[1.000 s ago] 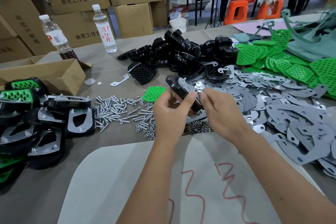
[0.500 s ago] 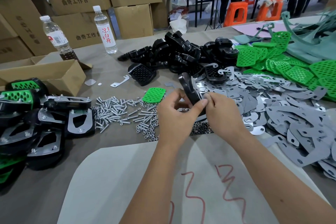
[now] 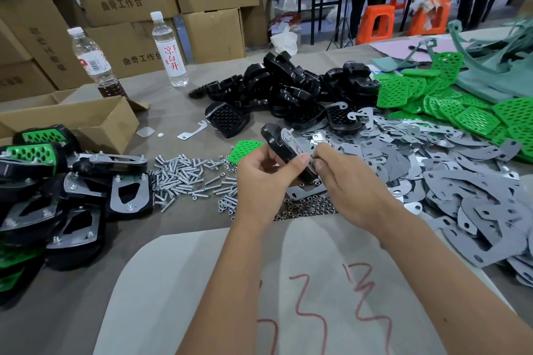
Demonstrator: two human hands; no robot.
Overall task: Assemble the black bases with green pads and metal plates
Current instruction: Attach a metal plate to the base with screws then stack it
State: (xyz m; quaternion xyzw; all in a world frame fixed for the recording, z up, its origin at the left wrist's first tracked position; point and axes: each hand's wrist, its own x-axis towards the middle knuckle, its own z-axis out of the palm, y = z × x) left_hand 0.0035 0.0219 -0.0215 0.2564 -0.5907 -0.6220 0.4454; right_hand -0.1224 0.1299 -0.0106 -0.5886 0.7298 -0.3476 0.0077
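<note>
Head view: left hand [image 3: 261, 179], right hand [image 3: 350, 184] grip black base [image 3: 278, 147] edge-up.

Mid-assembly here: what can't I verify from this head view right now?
- Lower end of the held black plastic base: hidden by the left hand and right hand.
- Whether nuts are on the thin metal plate: too small.
- Finished green-padded bases: cut off at the left edge.
</note>
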